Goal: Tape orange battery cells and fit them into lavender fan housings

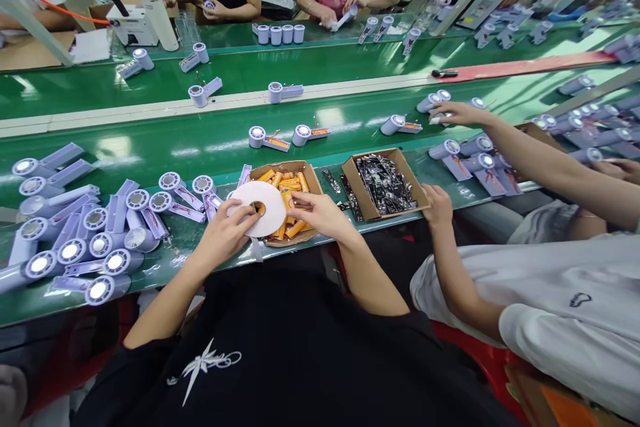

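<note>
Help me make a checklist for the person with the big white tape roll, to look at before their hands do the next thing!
1. White tape roll held: ok, the left hand grips it by its middle hole.
2. Right hand free: cannot tell, its fingertips are by the roll's edge and may be pinching something.
3. Orange battery cells close by: ok, their cardboard box is open under the hands.
4. Whole battery box in view: not ok, the roll and hands cover part.
5. Circuit board box untouched: not ok, a neighbor's hand is at its corner.
</note>
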A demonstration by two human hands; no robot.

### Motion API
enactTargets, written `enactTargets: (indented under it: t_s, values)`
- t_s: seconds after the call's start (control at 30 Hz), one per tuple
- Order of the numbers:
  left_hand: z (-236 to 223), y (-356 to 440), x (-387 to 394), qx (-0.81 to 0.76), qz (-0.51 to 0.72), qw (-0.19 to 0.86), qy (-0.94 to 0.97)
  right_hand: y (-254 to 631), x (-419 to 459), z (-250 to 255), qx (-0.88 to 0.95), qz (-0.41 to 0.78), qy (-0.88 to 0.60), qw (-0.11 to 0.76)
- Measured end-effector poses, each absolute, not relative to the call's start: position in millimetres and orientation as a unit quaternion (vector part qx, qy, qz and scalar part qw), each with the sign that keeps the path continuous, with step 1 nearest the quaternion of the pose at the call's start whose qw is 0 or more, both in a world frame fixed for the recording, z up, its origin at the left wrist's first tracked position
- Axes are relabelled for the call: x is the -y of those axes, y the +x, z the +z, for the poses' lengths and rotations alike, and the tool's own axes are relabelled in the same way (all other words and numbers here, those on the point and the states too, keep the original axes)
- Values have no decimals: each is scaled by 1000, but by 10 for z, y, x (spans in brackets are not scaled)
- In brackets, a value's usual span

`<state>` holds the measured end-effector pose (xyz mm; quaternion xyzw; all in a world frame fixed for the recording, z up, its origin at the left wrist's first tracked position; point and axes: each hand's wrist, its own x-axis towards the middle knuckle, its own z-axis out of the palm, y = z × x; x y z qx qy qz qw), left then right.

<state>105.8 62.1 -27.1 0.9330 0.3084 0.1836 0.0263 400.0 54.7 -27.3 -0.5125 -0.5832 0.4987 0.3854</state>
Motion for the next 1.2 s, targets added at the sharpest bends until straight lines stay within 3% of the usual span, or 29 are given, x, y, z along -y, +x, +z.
enactTargets:
  t_s: [0.23, 0.4, 0.63, 0.83, 1.03, 1.2]
  values:
    - [-269, 1163, -589, -313, 192, 46, 929, 3924, -427, -226, 662, 307, -617, 295]
    - [-224, 1161, -593, -296, 177, 30, 938, 3954, -415, -231, 678, 279, -627, 262]
    - [-229, 1142, -555, -297, 183, 30, 937, 4093, -482, -517, 507, 512, -542, 432]
    - [-171, 1143, -568, -292, 189, 37, 937, 4072, -528, -594, 403, 612, -482, 480]
    - [-287, 1256, -421, -329, 201, 54, 921, 3824, -448, -750, 302, 566, -470, 606]
    - [-449, 1516, -225, -235, 154, 118, 952, 4406, -767, -596, 233, 381, -448, 775]
